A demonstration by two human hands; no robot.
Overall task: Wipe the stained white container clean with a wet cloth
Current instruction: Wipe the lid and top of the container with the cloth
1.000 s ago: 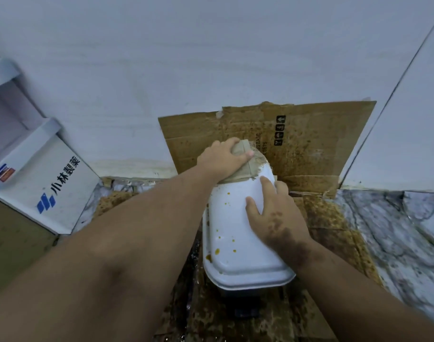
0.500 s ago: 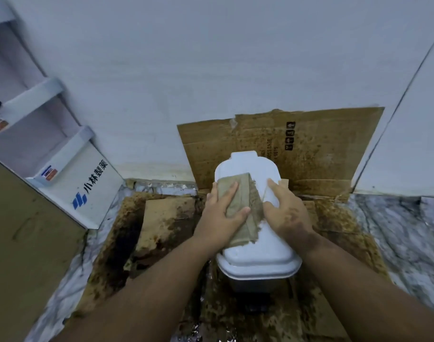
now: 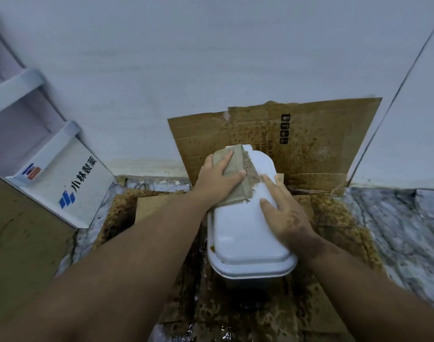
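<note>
Head view: cloth (image 3: 232,172) now farther up container (image 3: 245,228).

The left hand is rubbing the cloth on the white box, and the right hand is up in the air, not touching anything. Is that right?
Not quite. The head view shows the right hand resting on the white box, steadying it. The left hand does press the cloth on the box.

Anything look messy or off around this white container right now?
Yes. The cardboard under and behind the white container is soaked with brown splatter, and a small brown smear sits on the container's left rim.
</note>
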